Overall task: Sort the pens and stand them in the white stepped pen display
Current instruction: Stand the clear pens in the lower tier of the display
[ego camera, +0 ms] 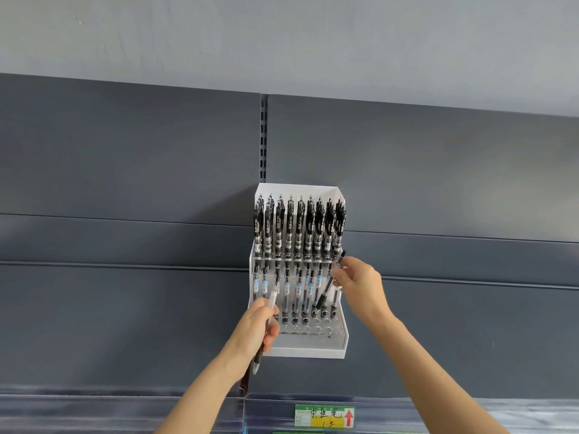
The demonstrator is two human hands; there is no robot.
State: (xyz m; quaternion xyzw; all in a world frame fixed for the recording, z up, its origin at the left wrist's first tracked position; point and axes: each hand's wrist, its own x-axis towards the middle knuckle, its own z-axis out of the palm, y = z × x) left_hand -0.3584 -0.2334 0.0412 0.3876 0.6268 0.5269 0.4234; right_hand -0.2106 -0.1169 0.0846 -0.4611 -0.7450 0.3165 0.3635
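Note:
A white stepped pen display [313, 347] stands against the dark shelf back panel. Its upper tier holds several black-clipped pens [299, 227]; the lower tier holds several clear pens with blue labels [296, 289]. The front holes are bare. My left hand [261, 327] grips a clear pen [272, 300] with a black grip end pointing down, at the display's lower left. My right hand [357, 281] pinches a dark pen [329, 285], tilted, its tip down among the lower-tier pens at the right side.
A slotted upright [263, 136] runs down the grey back panel above the display. A clear shelf-edge strip [438, 411] runs along the bottom, with a green and yellow price label [324, 416] carrying a red arrow.

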